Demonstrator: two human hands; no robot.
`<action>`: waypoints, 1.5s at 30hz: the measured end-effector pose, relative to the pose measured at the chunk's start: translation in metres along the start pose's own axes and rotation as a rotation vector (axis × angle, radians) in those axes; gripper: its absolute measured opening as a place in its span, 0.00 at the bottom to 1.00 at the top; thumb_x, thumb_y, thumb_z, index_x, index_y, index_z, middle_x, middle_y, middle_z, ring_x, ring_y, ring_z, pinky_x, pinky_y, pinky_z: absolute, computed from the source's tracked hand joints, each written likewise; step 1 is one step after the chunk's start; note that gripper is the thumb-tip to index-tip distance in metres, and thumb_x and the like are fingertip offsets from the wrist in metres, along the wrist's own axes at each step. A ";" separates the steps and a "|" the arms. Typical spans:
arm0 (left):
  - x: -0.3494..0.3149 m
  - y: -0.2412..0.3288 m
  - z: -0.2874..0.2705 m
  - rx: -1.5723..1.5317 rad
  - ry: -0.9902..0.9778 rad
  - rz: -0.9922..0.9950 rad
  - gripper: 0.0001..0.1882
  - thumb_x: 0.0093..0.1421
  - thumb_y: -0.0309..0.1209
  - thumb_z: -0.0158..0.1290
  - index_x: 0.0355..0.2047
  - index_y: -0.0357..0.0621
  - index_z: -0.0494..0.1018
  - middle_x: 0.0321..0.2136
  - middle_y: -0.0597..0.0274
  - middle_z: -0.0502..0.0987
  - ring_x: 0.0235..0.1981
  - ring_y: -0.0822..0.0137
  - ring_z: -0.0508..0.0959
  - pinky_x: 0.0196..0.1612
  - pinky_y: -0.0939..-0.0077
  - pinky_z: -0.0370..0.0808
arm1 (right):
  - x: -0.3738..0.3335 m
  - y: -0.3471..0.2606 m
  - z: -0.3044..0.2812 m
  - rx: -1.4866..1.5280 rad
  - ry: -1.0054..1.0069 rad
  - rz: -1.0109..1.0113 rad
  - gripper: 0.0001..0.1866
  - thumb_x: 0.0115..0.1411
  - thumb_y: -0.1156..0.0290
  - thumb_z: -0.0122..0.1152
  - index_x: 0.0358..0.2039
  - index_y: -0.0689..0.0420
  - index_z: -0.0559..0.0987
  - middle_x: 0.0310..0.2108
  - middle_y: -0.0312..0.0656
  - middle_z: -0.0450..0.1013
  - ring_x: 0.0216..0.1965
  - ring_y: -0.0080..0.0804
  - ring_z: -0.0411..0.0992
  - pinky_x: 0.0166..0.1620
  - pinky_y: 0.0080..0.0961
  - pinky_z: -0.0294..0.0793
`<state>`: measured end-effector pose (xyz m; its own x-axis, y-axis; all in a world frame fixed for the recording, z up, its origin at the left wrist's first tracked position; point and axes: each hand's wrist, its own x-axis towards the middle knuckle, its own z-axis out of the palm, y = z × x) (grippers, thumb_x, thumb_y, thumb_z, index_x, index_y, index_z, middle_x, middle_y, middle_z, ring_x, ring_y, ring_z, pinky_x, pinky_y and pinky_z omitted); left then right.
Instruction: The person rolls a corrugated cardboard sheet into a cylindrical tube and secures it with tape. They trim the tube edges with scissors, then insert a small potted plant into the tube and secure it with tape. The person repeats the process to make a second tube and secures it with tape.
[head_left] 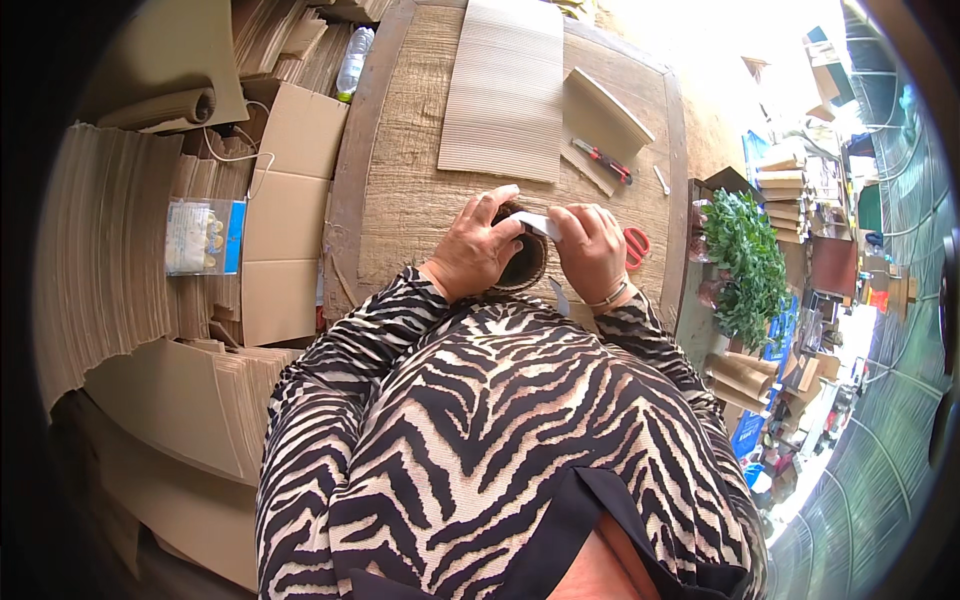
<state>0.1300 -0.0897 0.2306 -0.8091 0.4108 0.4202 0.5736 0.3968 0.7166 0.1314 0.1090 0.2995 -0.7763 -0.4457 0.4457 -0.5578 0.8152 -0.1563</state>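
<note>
At the table's near edge stands a dark-walled cardboard roll (538, 279), its open end facing up and a hollow showing inside. My left hand (465, 248) is closed on the roll's rim, thumb and fingers bent over it. A white strip (539, 224) lies across the rim between both hands. Its right end is pinched by the thumb and fingers of my right hand (594, 252). A pale, pointed piece (559, 297) shows below that hand; whether it belongs to the strip I cannot tell.
On the wooden table (405, 150) lie a corrugated sheet (503, 95), a folded cardboard piece (612, 110), a red utility knife (603, 161) and red-handled scissors (637, 248). Cardboard stacks (110, 230) crowd the left, near a plastic bottle (355, 62). A leafy plant (745, 265) stands right.
</note>
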 end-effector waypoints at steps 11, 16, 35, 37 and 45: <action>0.003 0.000 0.001 -0.017 -0.007 -0.013 0.20 0.53 0.23 0.58 0.48 0.43 0.73 0.56 0.49 0.68 0.53 0.47 0.70 0.57 0.57 0.70 | 0.017 0.003 0.008 0.005 -0.586 0.395 0.10 0.57 0.62 0.61 0.34 0.54 0.77 0.33 0.47 0.77 0.36 0.49 0.77 0.39 0.42 0.77; 0.000 -0.005 0.004 -0.001 0.022 -0.031 0.28 0.54 0.23 0.57 0.56 0.37 0.64 0.55 0.47 0.69 0.55 0.45 0.69 0.60 0.56 0.66 | 0.034 -0.002 0.003 0.008 -0.611 0.495 0.11 0.57 0.59 0.61 0.33 0.53 0.78 0.33 0.47 0.78 0.38 0.48 0.77 0.40 0.44 0.76; 0.017 -0.009 0.004 -0.103 -0.066 -0.117 0.31 0.60 0.28 0.52 0.63 0.36 0.58 0.58 0.44 0.68 0.60 0.48 0.67 0.63 0.59 0.63 | -0.044 -0.017 0.016 0.204 -0.584 0.104 0.04 0.52 0.69 0.60 0.29 0.51 0.75 0.34 0.41 0.71 0.31 0.43 0.77 0.31 0.36 0.80; 0.015 -0.018 0.008 -0.246 -0.076 -0.171 0.32 0.65 0.33 0.52 0.65 0.38 0.55 0.58 0.46 0.67 0.60 0.52 0.67 0.62 0.61 0.63 | -0.054 -0.013 0.031 0.218 -0.455 0.131 0.04 0.50 0.69 0.59 0.27 0.51 0.75 0.32 0.41 0.71 0.30 0.43 0.77 0.29 0.38 0.79; 0.018 -0.064 -0.021 -0.669 0.033 -0.593 0.31 0.70 0.41 0.48 0.67 0.41 0.53 0.51 0.59 0.70 0.44 0.69 0.74 0.53 0.73 0.70 | -0.058 0.002 -0.074 0.163 0.084 0.460 0.08 0.51 0.63 0.63 0.25 0.51 0.76 0.26 0.38 0.71 0.28 0.40 0.77 0.28 0.36 0.77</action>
<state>0.0763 -0.1246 0.2039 -0.9581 0.2626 -0.1144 -0.1264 -0.0291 0.9916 0.1971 0.1639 0.3381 -0.9303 -0.0166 0.3665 -0.2068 0.8489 -0.4865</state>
